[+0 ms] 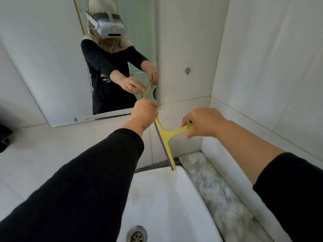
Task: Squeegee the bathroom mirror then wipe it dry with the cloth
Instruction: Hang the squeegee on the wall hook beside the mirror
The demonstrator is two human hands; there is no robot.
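Note:
A yellow squeegee (167, 137) with a grey rubber blade hangs upright over the back of the white sink (162, 198), just below and right of the mirror (52, 67). My right hand (202, 123) grips its handle. My left hand (145, 109) pinches the top end of the blade near the mirror's lower right corner. The blade is off the glass, in front of the tiled wall. The mirror reflects a person with a headset and both hands. No cloth is in view.
White tiled walls close in on the right, forming a corner (210, 102). A marble ledge (215, 189) runs beside the sink. The drain (137, 234) lies at the bottom. A dark object (4, 137) sits at the far left edge.

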